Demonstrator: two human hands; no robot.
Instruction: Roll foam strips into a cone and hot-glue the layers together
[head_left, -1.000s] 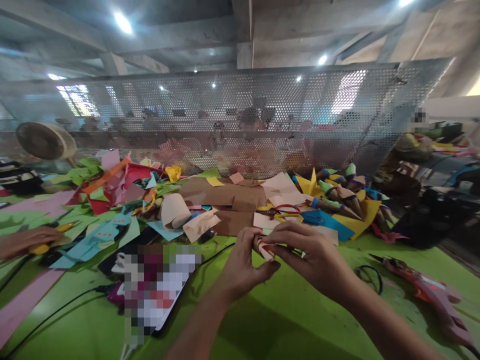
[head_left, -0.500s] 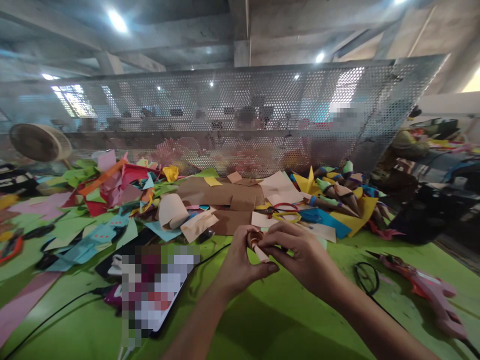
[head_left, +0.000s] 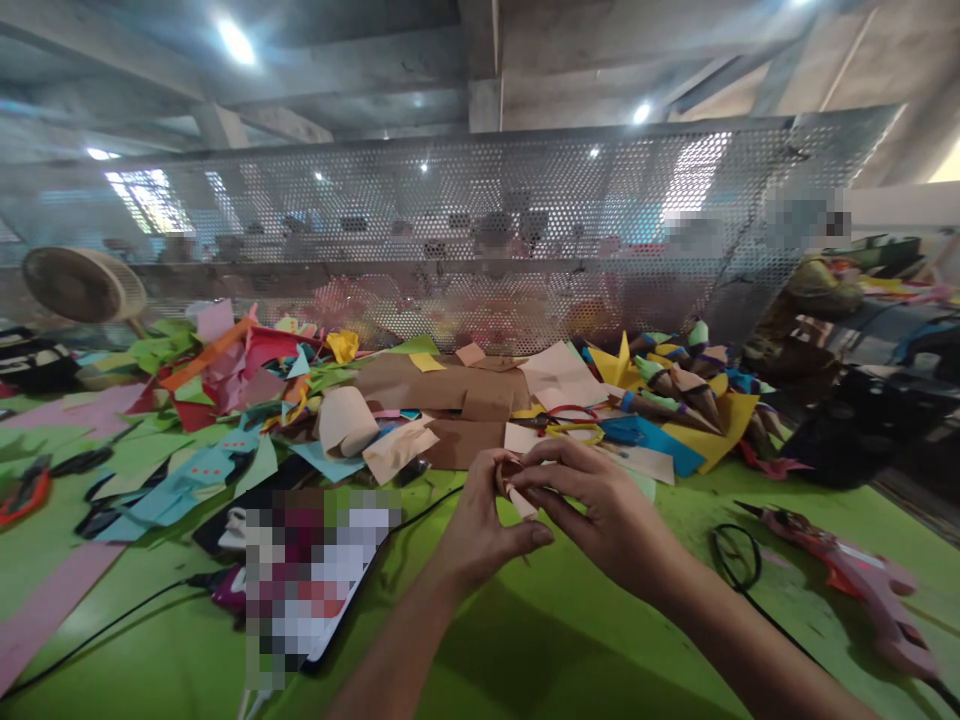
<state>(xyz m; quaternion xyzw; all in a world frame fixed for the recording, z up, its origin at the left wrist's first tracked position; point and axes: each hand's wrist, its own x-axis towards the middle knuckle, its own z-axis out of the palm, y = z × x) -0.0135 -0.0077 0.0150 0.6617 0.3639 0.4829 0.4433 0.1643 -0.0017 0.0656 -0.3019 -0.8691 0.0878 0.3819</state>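
Observation:
Between my hands, above the green table [head_left: 540, 640], is a small rolled piece of pale and brown paper [head_left: 520, 500]. My left hand [head_left: 480, 525] wraps around its left side, thumb below it. The fingers of my right hand [head_left: 589, 500] pinch its upper right side and partly cover it. Behind my hands lie brown paper sheets [head_left: 457, 445] and a pair of yellow-handled scissors [head_left: 574, 434]. A pink glue gun [head_left: 855, 580] rests on the table to the right of my right arm.
Coloured paper scraps [head_left: 247, 360] heap at the left. Several paper cones [head_left: 682, 385] lie at back right. A blurred phone [head_left: 337, 590] with cables lies left of my arms. A perforated metal screen [head_left: 465, 230] spans the back, a fan [head_left: 82, 285] beside it. A person [head_left: 810, 300] is at far right.
My right fingers have shifted slightly over the rolled paper, covering more of its opening. The person at far right shows more from behind the screen's edge.

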